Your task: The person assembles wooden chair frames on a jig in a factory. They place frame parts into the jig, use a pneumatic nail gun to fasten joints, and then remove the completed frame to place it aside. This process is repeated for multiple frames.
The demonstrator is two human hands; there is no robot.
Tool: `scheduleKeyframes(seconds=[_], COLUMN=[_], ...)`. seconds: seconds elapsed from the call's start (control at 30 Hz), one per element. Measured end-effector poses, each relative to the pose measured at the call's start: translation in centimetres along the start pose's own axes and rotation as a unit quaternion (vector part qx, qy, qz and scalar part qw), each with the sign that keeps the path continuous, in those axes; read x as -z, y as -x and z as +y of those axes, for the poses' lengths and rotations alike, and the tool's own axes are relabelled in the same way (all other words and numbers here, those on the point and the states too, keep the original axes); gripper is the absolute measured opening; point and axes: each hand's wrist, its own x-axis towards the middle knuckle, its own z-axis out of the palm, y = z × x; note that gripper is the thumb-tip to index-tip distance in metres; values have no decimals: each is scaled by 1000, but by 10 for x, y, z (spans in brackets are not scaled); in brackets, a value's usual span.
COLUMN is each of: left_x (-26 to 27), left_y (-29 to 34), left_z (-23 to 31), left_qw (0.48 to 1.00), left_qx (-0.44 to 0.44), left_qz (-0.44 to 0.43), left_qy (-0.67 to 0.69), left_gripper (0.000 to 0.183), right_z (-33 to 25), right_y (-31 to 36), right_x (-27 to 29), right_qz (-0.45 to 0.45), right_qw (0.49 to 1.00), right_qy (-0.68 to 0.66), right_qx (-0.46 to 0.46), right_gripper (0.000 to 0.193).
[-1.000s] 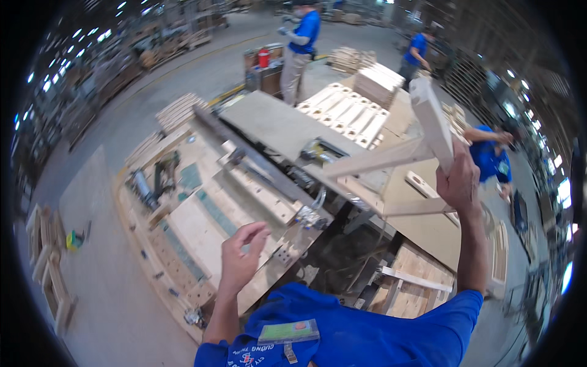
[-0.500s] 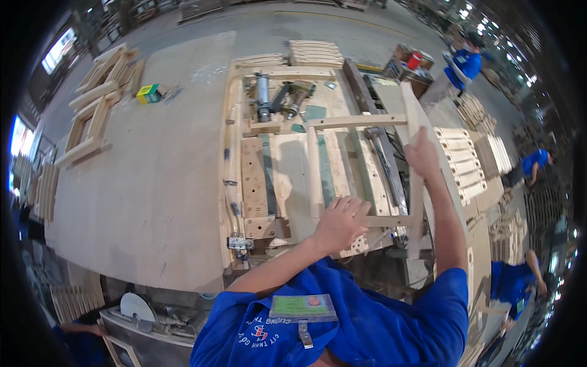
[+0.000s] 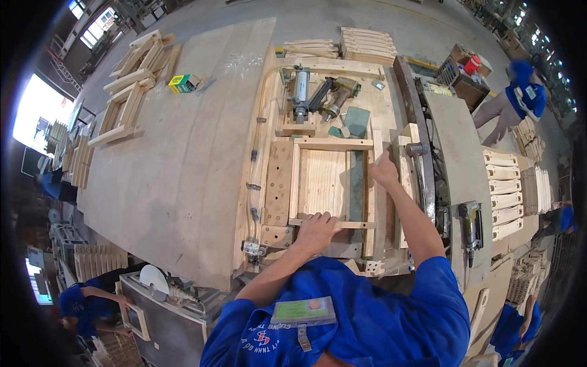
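A rectangular wooden frame [image 3: 333,144] of pale bars lies in a wooden jig [image 3: 278,183] in front of me. My left hand [image 3: 318,233] is closed over the left part of its near rail. At the frame's right side, my right hand [image 3: 384,171] is closed around the upright side bar, its fingertips partly hidden. A hammer [image 3: 417,150] rests just right of that hand, beside a dark metal bar [image 3: 416,116]. Behind the frame are a pneumatic cylinder [image 3: 301,92], a nail gun [image 3: 339,98] and a greenish plate [image 3: 356,121].
A wide board table [image 3: 177,183] extends left, bearing wooden frames [image 3: 125,110] and a yellow-green box [image 3: 182,84]. Another nail gun [image 3: 471,229] lies on the right-hand board. Slat stacks [image 3: 369,46] stand behind; slotted bars [image 3: 502,192] lie right. Co-workers [image 3: 523,101] are around.
The wooden frame has come down and left, from raised over the jig to lying in it. Both hands stay on it; my right hand has moved nearer. My view has shifted left.
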Motion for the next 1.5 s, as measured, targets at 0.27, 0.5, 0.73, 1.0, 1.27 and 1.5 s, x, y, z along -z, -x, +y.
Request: scheduleKeyframes(seconds=[0.27,0.5,0.73,1.0,1.27,1.5], left_x=[-13,-21,-26,25,63,50], left_y=[6,8,17,52,82,48], left_z=[-12,-10,-11,-27,-43,-21], left_qw=[999,996,993,985,964,967], left_qx=[14,37,46,-13,-21,-30], left_qz=[29,65,89,170,263,238], left_qy=[-7,43,59,34,38,87], left_gripper=[28,29,26,21,16,12], right_z=[11,41,23,19,17,22], right_y=[-3,57,168,185,188,189], right_x=[-7,-16,-27,-82,-79,-65], right_qz=[-5,-47,80,92,79,46], right_qw=[993,990,934,900,904,927], right_qy=[98,122,153,114,116,59], right_qx=[66,51,314,411,405,368], right_gripper=[58,55,29,6,5,14])
